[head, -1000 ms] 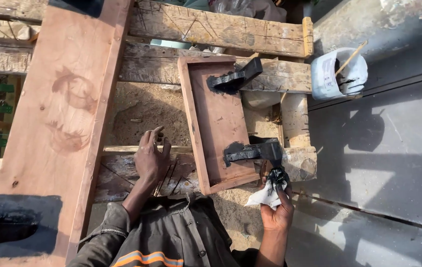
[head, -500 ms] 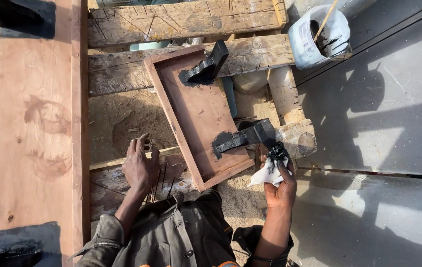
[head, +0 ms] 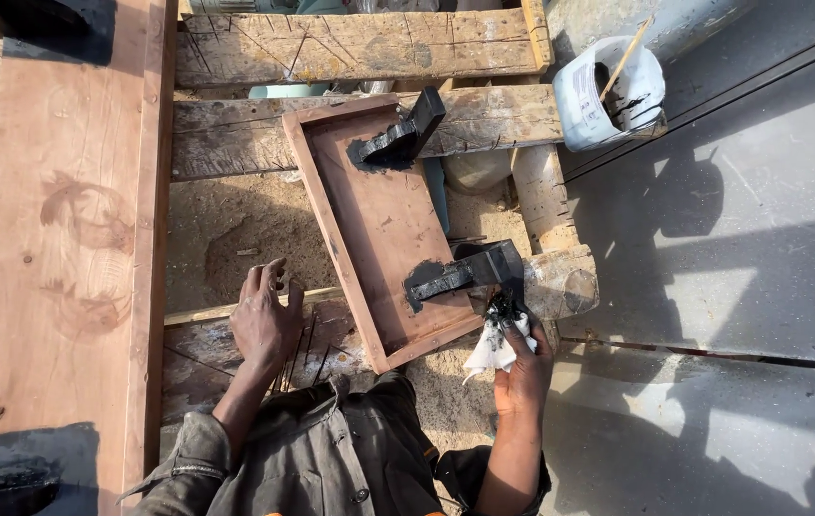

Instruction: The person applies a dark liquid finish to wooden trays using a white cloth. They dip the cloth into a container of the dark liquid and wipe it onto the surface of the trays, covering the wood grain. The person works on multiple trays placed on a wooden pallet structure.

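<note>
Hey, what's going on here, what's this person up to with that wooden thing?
A person is blackening the brackets of a reddish wooden tray lying across rough planks. Their right hand presses a stained white cloth against the near black bracket; the far black bracket is also dark. Their left hand rests flat on a plank beside the tray. A cut white jug with a stick in it sits off to the right.

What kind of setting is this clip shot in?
Probably an outdoor carpentry or woodworking yard. Rough timber beams lie over sawdust-strewn ground, a reddish wooden tray is getting black-painted brackets, and the right hand holds a paint-stained rag near a cut plastic jug holding a stick.
</note>
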